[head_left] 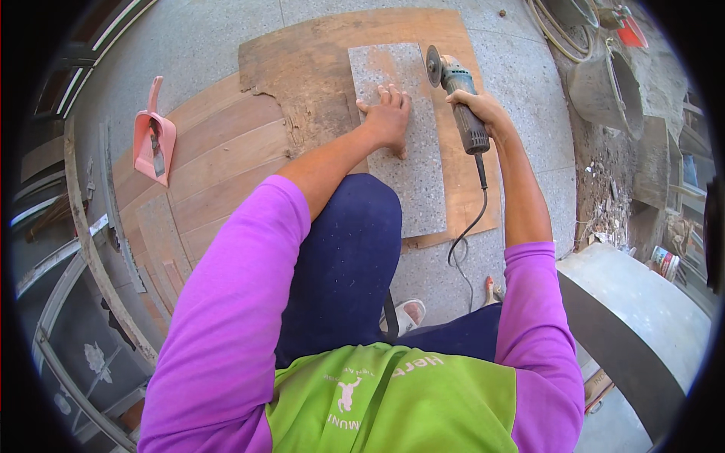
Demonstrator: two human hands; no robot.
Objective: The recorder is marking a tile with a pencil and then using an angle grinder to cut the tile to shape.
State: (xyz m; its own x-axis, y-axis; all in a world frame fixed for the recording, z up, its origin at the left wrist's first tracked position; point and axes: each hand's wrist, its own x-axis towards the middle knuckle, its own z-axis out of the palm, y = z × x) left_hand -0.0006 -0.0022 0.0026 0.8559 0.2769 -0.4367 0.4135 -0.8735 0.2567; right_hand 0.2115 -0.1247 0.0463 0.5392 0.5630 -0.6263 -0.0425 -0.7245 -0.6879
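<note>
Two hands in view, well apart: left hand (387, 121) and right hand (487, 112). With left, pressing palm-down, fingers spread, on upper part of grey speckled slab (427, 181). With right, gripping body of angle grinder (463, 102), holding its disc (433, 66) just beside slab's right edge, near the top. Can't tell any contact between disc and slab. Slab location: flat on worn brown board (302, 57), over pale floor (513, 60). Trailing black cord (482, 174) from grinder's lower end down past board's near edge. Near slab's lower left: dark-blue knee (355, 226), hiding part of the edge. Off left: pink dustpan (143, 143), small scraper (158, 162) inside. Off right: grey bucket (593, 87), tilted.
</note>
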